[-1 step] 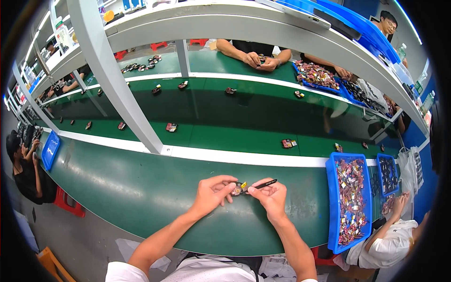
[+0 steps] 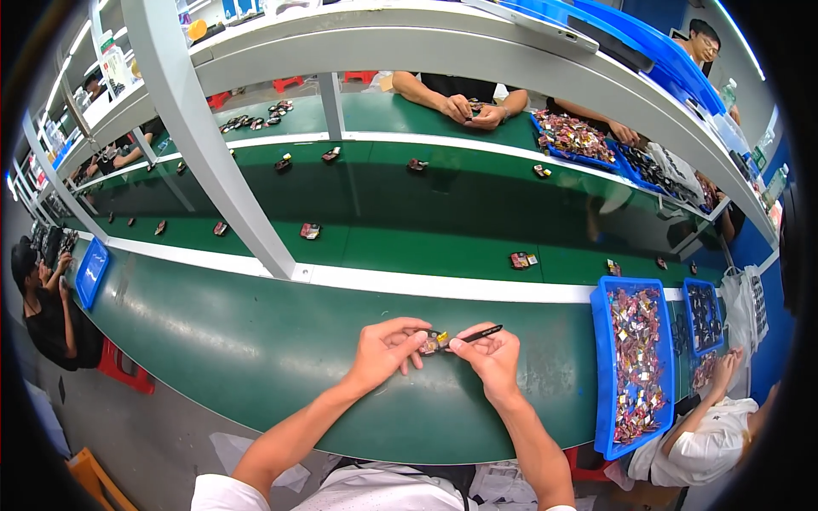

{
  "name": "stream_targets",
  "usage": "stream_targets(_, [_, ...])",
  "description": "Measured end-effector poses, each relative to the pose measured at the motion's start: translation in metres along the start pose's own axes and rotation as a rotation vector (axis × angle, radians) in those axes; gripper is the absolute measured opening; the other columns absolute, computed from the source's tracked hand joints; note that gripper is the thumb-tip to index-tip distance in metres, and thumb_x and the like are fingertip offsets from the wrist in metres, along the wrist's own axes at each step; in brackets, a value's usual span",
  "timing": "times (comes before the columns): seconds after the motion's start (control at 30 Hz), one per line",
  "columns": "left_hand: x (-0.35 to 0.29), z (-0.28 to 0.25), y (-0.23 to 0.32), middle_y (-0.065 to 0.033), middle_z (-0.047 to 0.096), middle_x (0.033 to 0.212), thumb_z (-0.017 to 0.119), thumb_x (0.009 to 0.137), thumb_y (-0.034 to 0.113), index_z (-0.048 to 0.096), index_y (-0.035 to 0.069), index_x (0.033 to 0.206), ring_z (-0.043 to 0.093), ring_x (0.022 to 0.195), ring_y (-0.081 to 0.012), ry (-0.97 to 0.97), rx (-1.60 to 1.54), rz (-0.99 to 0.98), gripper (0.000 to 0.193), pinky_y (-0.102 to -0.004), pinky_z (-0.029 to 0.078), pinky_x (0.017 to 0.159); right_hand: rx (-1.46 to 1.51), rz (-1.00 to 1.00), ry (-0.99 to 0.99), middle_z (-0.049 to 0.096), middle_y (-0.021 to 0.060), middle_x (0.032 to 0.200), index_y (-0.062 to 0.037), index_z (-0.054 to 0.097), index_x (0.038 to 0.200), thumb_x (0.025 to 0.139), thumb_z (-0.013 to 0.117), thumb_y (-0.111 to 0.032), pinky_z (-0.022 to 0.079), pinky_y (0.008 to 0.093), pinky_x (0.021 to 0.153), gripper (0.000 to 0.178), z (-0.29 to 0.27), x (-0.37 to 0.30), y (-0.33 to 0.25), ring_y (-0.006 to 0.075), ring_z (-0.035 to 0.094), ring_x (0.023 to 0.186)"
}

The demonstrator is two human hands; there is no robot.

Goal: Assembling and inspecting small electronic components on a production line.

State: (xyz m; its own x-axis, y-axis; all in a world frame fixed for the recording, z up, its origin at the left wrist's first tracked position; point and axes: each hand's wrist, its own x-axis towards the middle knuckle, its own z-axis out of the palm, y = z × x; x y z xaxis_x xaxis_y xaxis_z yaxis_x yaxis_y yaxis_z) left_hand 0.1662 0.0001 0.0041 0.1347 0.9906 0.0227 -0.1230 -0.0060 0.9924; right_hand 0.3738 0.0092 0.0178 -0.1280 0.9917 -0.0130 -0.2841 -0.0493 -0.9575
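Observation:
My left hand (image 2: 388, 351) grips a small black-rimmed electronic part (image 2: 430, 342) with a reddish board and a yellow piece on top. It is held above the green worktable (image 2: 256, 341), near the middle. Closed in a pinch, my right hand (image 2: 490, 358) holds a slim black handheld tool (image 2: 484, 333), possibly tweezers. Its rear end sticks out to the upper right, while the working end at the part is hidden by my fingers. Both hands meet at the part, left on one side and right on the other.
A blue tray (image 2: 605, 375) heaped with small reddish parts stands right of my hands. Beyond a white rail (image 2: 443, 285), a green conveyor belt (image 2: 383, 243) carries spaced-out parts. A grey post (image 2: 204, 145) rises on the left. Co-workers sit opposite and at both sides.

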Motion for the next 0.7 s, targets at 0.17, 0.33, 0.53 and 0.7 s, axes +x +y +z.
stream_targets(0.17, [0.003, -0.002, 0.0, -0.0164, 0.071, 0.093, 0.061, 0.101, 0.009, 0.064, -0.009, 0.121, 0.072, 0.066, -0.0198, -0.084, -0.148, -0.069, 0.026, -0.0248, 0.054, 0.046, -0.044, -0.094, 0.004, 0.071, 0.0086, 0.084, 0.0046, 0.068, 0.094, 0.084, 0.077, 0.008, 0.048, 0.0211, 0.059, 0.014, -0.002, -0.002, 0.006, 0.0081, 0.062, 0.067])
stream_targets(0.33, [0.004, -0.002, 0.0, -0.0177, 0.071, 0.096, 0.059, 0.102, 0.012, 0.065, -0.008, 0.121, 0.072, 0.066, -0.0205, -0.099, -0.202, -0.086, 0.028, -0.0253, 0.055, 0.047, -0.202, -0.286, 0.03, 0.068, 0.0002, 0.076, 0.0018, 0.073, 0.089, 0.082, 0.081, 0.003, 0.027, 0.0191, 0.046, 0.011, 0.004, -0.008, 0.003, -0.0021, 0.04, 0.052])
stream_targets(0.53, [0.003, -0.002, -0.003, -0.0184, 0.071, 0.096, 0.06, 0.102, 0.013, 0.064, -0.009, 0.121, 0.072, 0.067, -0.0215, -0.102, -0.234, -0.065, 0.029, -0.0264, 0.057, 0.048, -0.498, -0.443, 0.048, 0.073, 0.004, 0.075, -0.0011, 0.075, 0.083, 0.077, 0.083, 0.003, 0.031, 0.0188, 0.044, 0.011, 0.008, -0.013, 0.001, 0.0001, 0.046, 0.049])
stream_targets(0.7, [0.003, -0.002, -0.003, -0.0186, 0.071, 0.096, 0.059, 0.103, 0.011, 0.064, -0.009, 0.121, 0.072, 0.067, -0.0213, -0.099, -0.22, -0.061, 0.028, -0.0268, 0.057, 0.048, -0.593, -0.597, 0.036, 0.076, 0.0061, 0.079, -0.0032, 0.075, 0.082, 0.074, 0.084, 0.002, 0.033, 0.02, 0.044, 0.013, 0.008, -0.013, 0.002, 0.0021, 0.046, 0.044])
